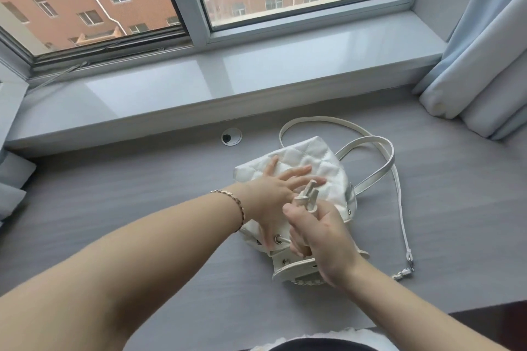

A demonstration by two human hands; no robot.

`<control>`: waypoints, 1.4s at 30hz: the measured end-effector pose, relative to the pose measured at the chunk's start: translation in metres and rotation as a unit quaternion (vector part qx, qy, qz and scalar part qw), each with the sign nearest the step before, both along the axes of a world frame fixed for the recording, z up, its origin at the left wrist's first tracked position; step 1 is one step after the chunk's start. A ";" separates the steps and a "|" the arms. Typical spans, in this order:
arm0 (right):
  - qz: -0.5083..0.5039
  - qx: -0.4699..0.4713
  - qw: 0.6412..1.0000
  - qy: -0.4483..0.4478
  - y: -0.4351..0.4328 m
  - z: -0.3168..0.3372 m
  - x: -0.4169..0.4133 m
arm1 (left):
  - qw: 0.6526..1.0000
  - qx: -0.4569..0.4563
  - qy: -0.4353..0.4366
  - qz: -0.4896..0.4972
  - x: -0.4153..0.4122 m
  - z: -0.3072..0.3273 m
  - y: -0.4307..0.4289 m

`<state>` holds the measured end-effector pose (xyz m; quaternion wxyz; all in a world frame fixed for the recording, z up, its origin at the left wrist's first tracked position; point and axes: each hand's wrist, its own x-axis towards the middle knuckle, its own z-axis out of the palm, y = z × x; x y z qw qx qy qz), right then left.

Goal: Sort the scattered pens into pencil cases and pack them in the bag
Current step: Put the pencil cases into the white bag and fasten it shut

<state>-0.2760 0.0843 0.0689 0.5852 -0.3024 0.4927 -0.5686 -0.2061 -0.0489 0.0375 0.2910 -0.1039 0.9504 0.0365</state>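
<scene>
Bag point(313, 157), white quilted, lies on the desk point(114, 179), right of centre, mouth towards you. Your left hand point(271, 194) presses it with fingers spread flat; your right hand point(322, 234) has its fingers clamped round the drawstring point(309, 196). No pens or pencil cases show, so packing looks done and only cinching remains.

Bag point(308, 162) mouth: covered by both hands, so the inside cannot be seen.
Right grip point(322, 236): fingertips curl under the palm, out of sight.
Left grip point(268, 194): near side hidden behind the right grip.
Cord point(309, 196): only the ends show — the rest is inside the fist.
Strap point(370, 141): partly behind the bag.
Curtain point(484, 65): cut by the right edge.
Dark shape point(490, 319), lower right corner: cut off — cannot tell what.
</scene>
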 end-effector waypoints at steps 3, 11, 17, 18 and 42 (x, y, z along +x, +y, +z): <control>0.023 -0.012 0.999 0.038 -0.004 -0.003 -0.006 | 0.999 -0.007 0.033 0.017 0.005 -0.005 0.002; 0.026 -0.002 0.987 0.156 -0.008 -0.020 -0.041 | 0.736 0.427 0.267 0.452 0.012 0.040 0.002; 0.141 -0.020 0.966 0.218 -0.008 -0.022 -0.037 | 0.833 0.289 0.294 0.368 0.014 0.057 0.048; 0.152 -0.026 0.961 0.229 -0.008 -0.023 -0.037 | 0.854 0.241 0.303 0.347 0.016 0.056 0.052; 0.194 0.035 0.785 0.587 0.005 -0.058 -0.051 | 0.835 0.107 0.512 0.169 0.007 0.051 0.065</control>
